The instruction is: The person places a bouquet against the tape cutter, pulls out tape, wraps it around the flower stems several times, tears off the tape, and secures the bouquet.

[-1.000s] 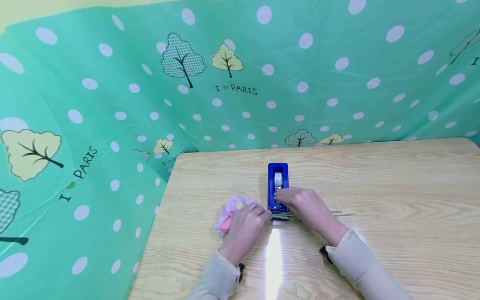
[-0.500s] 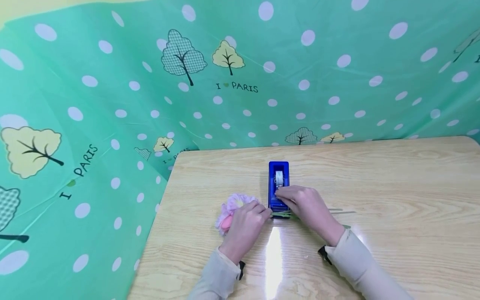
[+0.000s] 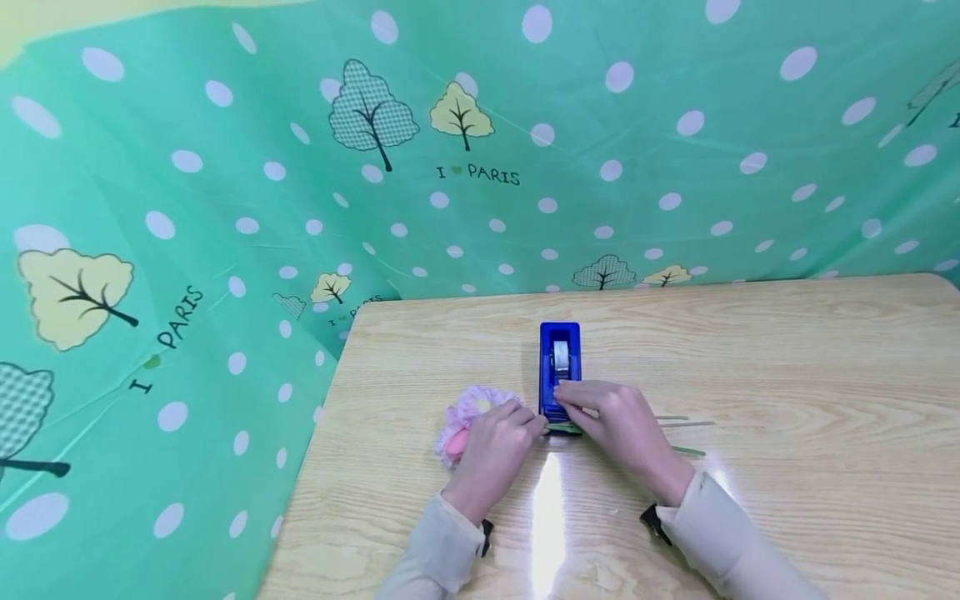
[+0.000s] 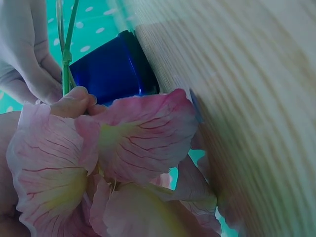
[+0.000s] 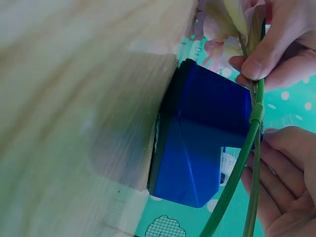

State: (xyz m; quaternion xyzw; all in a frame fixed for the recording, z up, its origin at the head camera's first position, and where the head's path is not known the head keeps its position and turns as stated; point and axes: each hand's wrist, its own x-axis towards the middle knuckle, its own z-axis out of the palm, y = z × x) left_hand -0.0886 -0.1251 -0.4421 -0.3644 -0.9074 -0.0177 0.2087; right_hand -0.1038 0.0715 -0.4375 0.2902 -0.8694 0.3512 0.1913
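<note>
My left hand (image 3: 497, 454) pinches the green stems (image 5: 236, 182) of artificial flowers just below the blooms (image 3: 472, 407). Pink-veined petals (image 4: 145, 136) fill much of the left wrist view. Across the near end of a blue tape dispenser (image 3: 549, 367) the stems run rightward, passing under my right hand (image 3: 628, 429). That hand has thumb and forefinger together over the dispenser, between its tape roll (image 3: 561, 357) and cutting end. A faint clear strip of tape (image 5: 282, 121) shows at its fingertips in the right wrist view.
The wooden table (image 3: 810, 400) extends far to the right. A green patterned cloth (image 3: 510, 108) hangs behind it and along the left side. Stem ends (image 3: 688, 451) stick out past my right wrist.
My right fingertips have shifted slightly down the dispenser, toward its near end. A green stem end has come into sight beside the right wrist. The left hand keeps its hold on the stems.
</note>
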